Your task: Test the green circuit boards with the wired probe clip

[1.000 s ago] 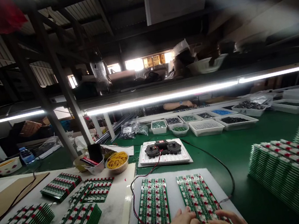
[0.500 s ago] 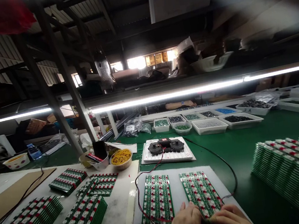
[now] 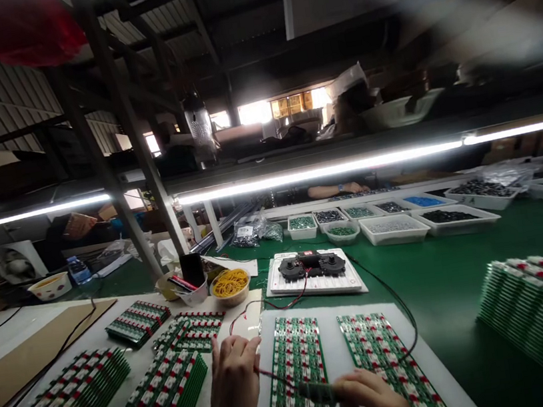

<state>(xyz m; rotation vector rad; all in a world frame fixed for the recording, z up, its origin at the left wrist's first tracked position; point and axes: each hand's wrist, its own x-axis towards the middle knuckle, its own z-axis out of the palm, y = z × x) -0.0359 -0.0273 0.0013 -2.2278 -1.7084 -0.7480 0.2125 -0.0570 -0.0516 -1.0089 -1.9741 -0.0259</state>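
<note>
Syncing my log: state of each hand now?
Left hand: at red-black wire, grip cannot be told.
Right hand: closed, holding dark green wired piece.

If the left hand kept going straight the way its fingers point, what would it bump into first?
Probably the thin red wire curving just ahead of the left hand, then the bowl of yellow rubber bands. Depth is unclear, so it might pass above both.
</note>
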